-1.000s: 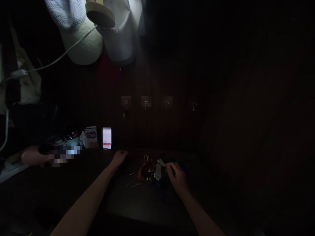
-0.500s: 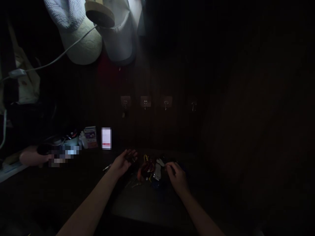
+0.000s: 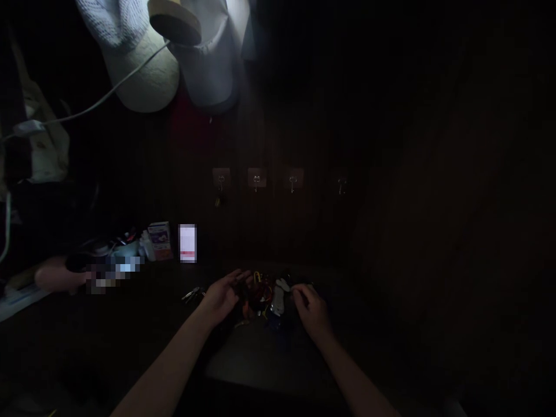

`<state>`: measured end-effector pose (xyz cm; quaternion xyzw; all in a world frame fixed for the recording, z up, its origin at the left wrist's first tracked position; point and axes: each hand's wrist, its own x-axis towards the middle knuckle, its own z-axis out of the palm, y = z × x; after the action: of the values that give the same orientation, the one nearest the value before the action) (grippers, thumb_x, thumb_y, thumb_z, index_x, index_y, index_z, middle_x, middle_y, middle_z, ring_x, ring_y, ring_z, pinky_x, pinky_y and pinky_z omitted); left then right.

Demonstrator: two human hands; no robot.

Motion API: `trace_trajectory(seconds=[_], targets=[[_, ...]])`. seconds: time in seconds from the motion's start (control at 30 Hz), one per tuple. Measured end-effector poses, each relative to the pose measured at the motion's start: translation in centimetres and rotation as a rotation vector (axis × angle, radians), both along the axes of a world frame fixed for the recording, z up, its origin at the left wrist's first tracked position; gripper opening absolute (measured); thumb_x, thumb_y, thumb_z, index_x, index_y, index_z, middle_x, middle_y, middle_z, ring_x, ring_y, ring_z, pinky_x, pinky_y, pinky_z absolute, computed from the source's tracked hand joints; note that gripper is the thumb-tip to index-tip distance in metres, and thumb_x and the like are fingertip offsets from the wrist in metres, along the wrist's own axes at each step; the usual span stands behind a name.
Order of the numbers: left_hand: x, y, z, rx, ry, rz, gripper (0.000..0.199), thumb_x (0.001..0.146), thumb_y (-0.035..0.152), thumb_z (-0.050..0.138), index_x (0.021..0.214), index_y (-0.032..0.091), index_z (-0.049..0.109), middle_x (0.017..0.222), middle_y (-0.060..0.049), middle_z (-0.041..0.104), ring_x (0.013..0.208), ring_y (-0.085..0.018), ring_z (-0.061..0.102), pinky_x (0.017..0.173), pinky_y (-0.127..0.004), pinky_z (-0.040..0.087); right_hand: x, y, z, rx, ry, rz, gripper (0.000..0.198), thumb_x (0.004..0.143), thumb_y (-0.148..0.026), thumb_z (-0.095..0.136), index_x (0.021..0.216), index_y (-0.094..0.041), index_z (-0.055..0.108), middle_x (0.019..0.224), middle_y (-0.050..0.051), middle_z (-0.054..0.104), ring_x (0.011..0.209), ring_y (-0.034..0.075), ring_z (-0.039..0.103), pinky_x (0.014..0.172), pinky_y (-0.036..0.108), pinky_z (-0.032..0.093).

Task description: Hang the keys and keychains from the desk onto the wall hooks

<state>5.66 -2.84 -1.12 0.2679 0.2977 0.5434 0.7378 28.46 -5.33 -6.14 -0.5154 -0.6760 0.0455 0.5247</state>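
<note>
A tangled bundle of red and orange cords (image 3: 264, 293) lies at six o'clock in view, a thin yellow loop (image 3: 257, 277) at its twelve. Against its three o'clock side lies a long pale-grey piece (image 3: 278, 300), upper end bent towards two; a blurred dark-blue item (image 3: 277, 322) sits at five. Slim silvery metal pieces (image 3: 191, 295) lie apart at nine.

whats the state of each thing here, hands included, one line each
left hand, open, beside the pile
right hand, fingertips drawn together near the pale grey piece; grip unclear
pile, jumbled, between the hands
metal pieces, lying left of the left hand
screen, lit, upright, contents pixelated
box, standing upright
leftmost hook, holding a small hanging item
white cord, slack
</note>
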Motion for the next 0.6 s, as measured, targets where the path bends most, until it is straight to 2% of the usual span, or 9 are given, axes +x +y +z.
trace_trajectory(seconds=[0.27, 0.43, 0.6], targets=[[4.3, -1.2, 0.2, 0.024, 0.034, -0.161, 0.032, 0.076, 0.007, 0.053, 0.107, 0.012, 0.049, 0.112, -0.016, 0.062, 0.093, -0.02, 0.064, 0.081, -0.03, 0.049, -0.5, -0.8, 0.9, 0.022, -0.033, 0.161, 0.022, 0.089, -0.03, 0.041, 0.095, -0.024, 0.062, 0.093, 0.005, 0.064, 0.091, 0.019, 0.055, 0.081, 0.032, 0.042], [7.2, -1.2, -0.4, 0.084, 0.09, -0.267, 0.038, 0.077, 0.014, 0.056, 0.115, 0.019, 0.052, 0.127, -0.012, 0.054, 0.102, -0.019, 0.059, 0.077, -0.028, 0.047, -0.4, -0.1, 0.6, -0.038, 0.051, 0.136, 0.027, 0.088, -0.035, 0.041, 0.078, -0.022, 0.062, 0.082, 0.004, 0.063, 0.084, 0.019, 0.055, 0.08, 0.033, 0.04], [8.9, -1.2, -0.8, 0.145, 0.097, -0.315, 0.041, 0.076, 0.016, 0.059, 0.117, 0.021, 0.054, 0.127, -0.011, 0.055, 0.112, -0.02, 0.053, 0.091, -0.031, 0.039, 0.0, 0.8, 0.2, -0.105, 0.243, 0.083, 0.023, 0.079, -0.038, 0.05, 0.068, -0.02, 0.059, 0.072, 0.003, 0.062, 0.075, 0.019, 0.056, 0.073, 0.031, 0.041]])
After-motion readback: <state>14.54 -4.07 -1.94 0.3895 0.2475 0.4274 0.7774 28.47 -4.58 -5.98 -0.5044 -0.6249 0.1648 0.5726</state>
